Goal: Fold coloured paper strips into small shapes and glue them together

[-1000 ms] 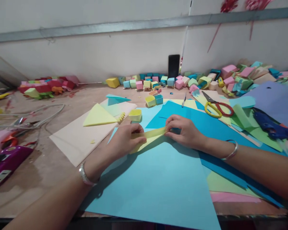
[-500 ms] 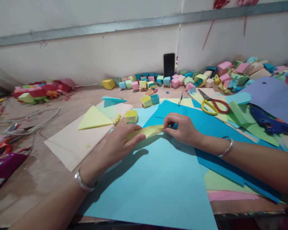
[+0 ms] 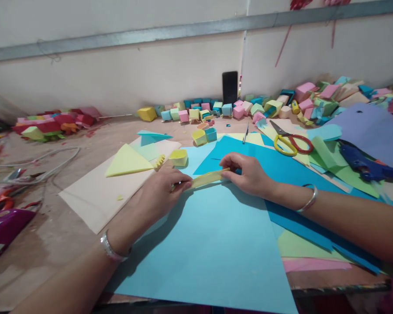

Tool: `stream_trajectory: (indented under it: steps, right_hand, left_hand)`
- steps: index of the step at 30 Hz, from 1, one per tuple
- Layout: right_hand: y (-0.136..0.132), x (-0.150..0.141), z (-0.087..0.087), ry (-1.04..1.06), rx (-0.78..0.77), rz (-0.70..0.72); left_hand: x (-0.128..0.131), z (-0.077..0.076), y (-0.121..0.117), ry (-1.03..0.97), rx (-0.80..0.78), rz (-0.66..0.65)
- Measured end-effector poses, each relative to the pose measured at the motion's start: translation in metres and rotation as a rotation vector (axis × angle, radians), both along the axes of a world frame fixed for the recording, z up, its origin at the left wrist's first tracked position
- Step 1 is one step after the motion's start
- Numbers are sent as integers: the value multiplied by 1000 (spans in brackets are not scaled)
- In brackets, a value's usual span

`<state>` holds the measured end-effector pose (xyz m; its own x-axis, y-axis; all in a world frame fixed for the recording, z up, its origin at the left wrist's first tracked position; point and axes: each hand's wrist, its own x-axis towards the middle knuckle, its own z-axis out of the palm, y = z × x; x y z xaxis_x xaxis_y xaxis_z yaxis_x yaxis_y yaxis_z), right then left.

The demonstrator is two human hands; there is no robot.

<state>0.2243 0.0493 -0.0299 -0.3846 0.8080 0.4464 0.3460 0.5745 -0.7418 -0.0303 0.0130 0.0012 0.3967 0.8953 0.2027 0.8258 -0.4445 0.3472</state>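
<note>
A narrow yellow paper strip (image 3: 207,178) stretches between my two hands, just above a light blue paper sheet (image 3: 209,248). My left hand (image 3: 165,189) pinches its left end between thumb and fingers. At the other end, my right hand (image 3: 244,172) is closed on the strip, thumb against fingertips. Just beyond my left hand stands a small open yellow paper box (image 3: 178,157). A yellow folded paper triangle (image 3: 128,161) and a curled yellow scrap (image 3: 159,161) lie to its left. Darker blue paper (image 3: 281,183) spreads beneath my right hand and forearm.
Scissors (image 3: 290,141) with red and yellow handles and a blue glue gun (image 3: 368,165) lie at right. A phone (image 3: 229,88) stands against the wall among several paper boxes (image 3: 183,116). A purple power strip (image 3: 8,231) and white cable (image 3: 62,152) are at left.
My left fingers have closed from lying along the strip to a pinch at its left end. The strip now looks narrower and straighter. My right hand keeps its hold.
</note>
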Motion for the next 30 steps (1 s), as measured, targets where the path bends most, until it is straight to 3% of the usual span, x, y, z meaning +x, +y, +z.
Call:
stream_trajectory:
  steps: [8,15,30]
  right_hand:
    - [0,0,2,-15,18,-25]
    - [-5,0,3,-167,148,9]
    - [-6,0,-1,-294,135,63]
  left_hand:
    - [2,5,1,-44,-73,33]
    - [-3,7,0,-137,-442,80]
    - [20,19,-11,-70,-384,142]
